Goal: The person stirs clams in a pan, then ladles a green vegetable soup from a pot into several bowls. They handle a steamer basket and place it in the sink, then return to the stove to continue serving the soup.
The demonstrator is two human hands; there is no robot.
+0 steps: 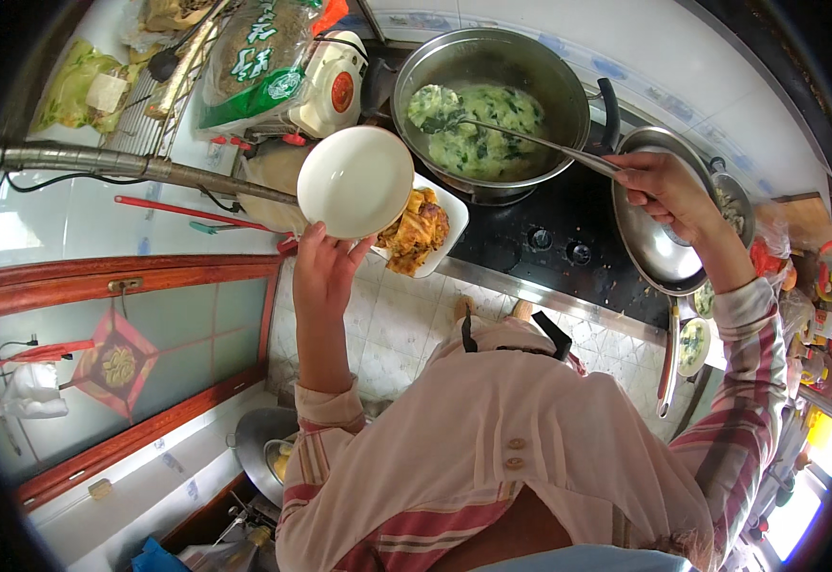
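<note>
My left hand [326, 264] grips the lower rim of a white ceramic bowl [355, 182], whose inside shows no food. The handle of a metal ladle [544, 143] is in my right hand [662, 189]. Its scoop, filled with thick green soup with chopped leaves [491, 121], is inside a large steel pot [573, 161] on the stove. The bowl is held just left of the pot. It partly covers a white square dish [455, 207] of browned pancake pieces [419, 232].
A steel frying pan [648, 261] sits on the black glass cooktop [523, 214] to the right, its handle jutting over the front edge. Another bowl of green soup [692, 343] stands beyond it. A bagged food package [265, 64] and a cream-coloured appliance [326, 89] are at the left.
</note>
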